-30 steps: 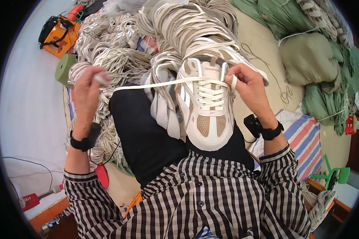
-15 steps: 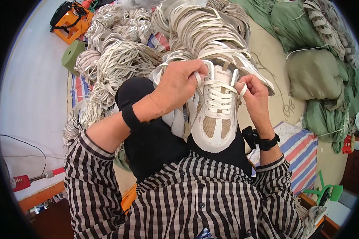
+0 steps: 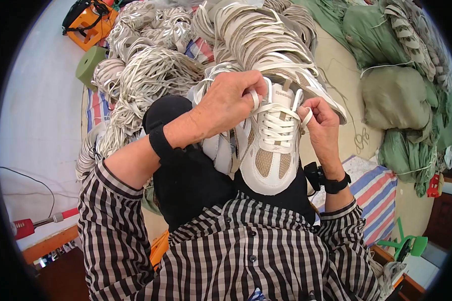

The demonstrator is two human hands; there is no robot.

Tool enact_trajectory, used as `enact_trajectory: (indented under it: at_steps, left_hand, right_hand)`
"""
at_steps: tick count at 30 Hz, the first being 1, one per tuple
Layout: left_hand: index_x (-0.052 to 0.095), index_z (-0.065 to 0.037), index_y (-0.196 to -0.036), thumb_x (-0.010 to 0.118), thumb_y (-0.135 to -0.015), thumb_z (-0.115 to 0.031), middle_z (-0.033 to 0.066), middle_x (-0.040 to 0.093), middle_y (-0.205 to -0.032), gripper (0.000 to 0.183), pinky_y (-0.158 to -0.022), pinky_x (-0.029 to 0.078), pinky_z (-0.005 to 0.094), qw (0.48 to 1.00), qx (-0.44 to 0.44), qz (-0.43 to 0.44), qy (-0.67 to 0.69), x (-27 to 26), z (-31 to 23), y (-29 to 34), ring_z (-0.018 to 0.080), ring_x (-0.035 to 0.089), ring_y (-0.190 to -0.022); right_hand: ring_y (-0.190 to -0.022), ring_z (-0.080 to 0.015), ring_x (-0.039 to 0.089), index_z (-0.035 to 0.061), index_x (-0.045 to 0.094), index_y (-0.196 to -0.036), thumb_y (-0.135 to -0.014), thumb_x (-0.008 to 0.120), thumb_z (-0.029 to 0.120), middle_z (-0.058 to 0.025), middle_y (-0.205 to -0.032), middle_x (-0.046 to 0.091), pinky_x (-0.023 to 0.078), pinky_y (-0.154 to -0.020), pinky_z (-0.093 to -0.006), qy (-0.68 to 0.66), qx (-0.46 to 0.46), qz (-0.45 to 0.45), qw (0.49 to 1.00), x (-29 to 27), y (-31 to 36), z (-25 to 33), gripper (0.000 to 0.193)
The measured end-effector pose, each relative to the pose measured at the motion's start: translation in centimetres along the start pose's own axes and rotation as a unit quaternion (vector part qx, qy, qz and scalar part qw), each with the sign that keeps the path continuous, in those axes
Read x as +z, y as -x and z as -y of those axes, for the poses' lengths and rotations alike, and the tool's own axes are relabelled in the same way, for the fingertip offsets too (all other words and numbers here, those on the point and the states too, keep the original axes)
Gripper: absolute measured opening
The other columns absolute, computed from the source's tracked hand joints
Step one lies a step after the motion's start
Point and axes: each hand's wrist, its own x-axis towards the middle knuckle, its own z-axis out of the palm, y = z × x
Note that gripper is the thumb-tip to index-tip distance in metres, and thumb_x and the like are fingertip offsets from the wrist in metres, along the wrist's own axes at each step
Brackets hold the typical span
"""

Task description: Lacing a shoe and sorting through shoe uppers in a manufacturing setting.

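A white and beige shoe upper (image 3: pixel 269 173) rests on my lap, toe pointing toward me. White shoelace (image 3: pixel 280 125) zigzags across its front below the tongue (image 3: pixel 283 95). At the upper's left side, my left hand (image 3: pixel 232 99) is closed, pinching one lace end. My right hand (image 3: pixel 322 119) pinches the other lace end on the right side. Between the two hands the lace crosses the top of the lacing. The fingertips of my left hand are partly hidden behind its knuckles.
Ahead lies a long stack of shoe uppers (image 3: pixel 258 37). Heaped white laces and uppers (image 3: pixel 155 75) lie at the left beside a green roll (image 3: pixel 91 67) and an orange stool (image 3: pixel 88 22). Green sacks (image 3: pixel 394 95) line the right, with a striped sheet (image 3: pixel 374 193) nearer.
Both hands keep their pinch on the lace ends and have barely shifted. The view has moved slightly; the upper sits nearly in the same place.
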Motion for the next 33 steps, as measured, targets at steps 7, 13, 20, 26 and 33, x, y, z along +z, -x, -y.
enact_trajectory:
  at_steps: [7,13,20,26,33]
  left_hand:
    - [0.056,-0.002,-0.091,0.054,-0.08,0.002,0.0139,0.058,-0.072,0.012,-0.06,0.045,0.0356,0.986,0.095,0.037,-0.134,0.1,-1.3,-1.6,0.0231,0.056,-0.064]
    - [0.057,-0.002,-0.088,0.059,-0.082,-0.004,0.006,0.056,-0.069,0.007,-0.058,0.042,0.0311,0.996,-0.019,0.076,-0.04,-1.0,-1.2,-1.7,0.0146,0.05,-0.061]
    - [0.061,0.001,-0.085,0.06,-0.086,-0.009,-0.0009,0.054,-0.073,0.01,-0.064,0.041,0.0255,0.985,-0.109,0.097,0.094,-1.6,0.4,-0.4,0.0076,0.048,-0.07]
    - [0.06,0.002,-0.083,0.057,-0.084,-0.009,-0.0002,0.053,-0.07,0.011,-0.061,0.041,0.0269,0.994,-0.074,0.081,-0.019,-1.6,-0.5,-0.7,0.0091,0.047,-0.067]
    - [0.06,0.002,-0.079,0.056,-0.082,-0.008,0.001,0.054,-0.067,0.011,-0.06,0.04,0.0268,0.988,-0.116,0.08,0.055,-0.8,0.4,0.1,0.0088,0.047,-0.065]
  right_hand:
    - [-0.073,-0.0078,0.047,0.0012,0.057,-0.087,-0.086,0.065,0.008,0.0021,-0.077,0.055,0.042,-0.07,-0.024,0.06,-0.057,0.002,0.997,0.1,0.0,0.3,0.011]
    - [-0.075,-0.0099,0.052,-0.0009,0.058,-0.092,-0.087,0.061,0.004,-0.0016,-0.078,0.058,0.044,-0.071,-0.0243,0.149,-0.101,0.081,0.98,-1.3,-0.4,1.4,0.007]
    - [-0.082,-0.0151,0.062,0.0016,0.062,-0.102,-0.086,0.057,-0.003,-0.0059,-0.086,0.065,0.048,-0.076,-0.0273,0.11,-0.146,0.041,0.982,-2.6,-1.3,5.5,0.017]
    - [-0.085,-0.0305,0.059,0.0038,0.064,-0.092,-0.082,0.061,0.004,-0.0101,-0.084,0.062,0.046,-0.075,-0.0387,0.32,-0.314,0.105,0.888,1.4,-3.4,5.2,0.01]
    - [-0.069,-0.0178,0.058,0.0004,0.066,-0.088,-0.08,0.062,0.005,-0.0079,-0.077,0.062,0.047,-0.066,-0.0311,0.194,-0.111,0.229,0.948,1.7,-5.2,4.3,0.01]
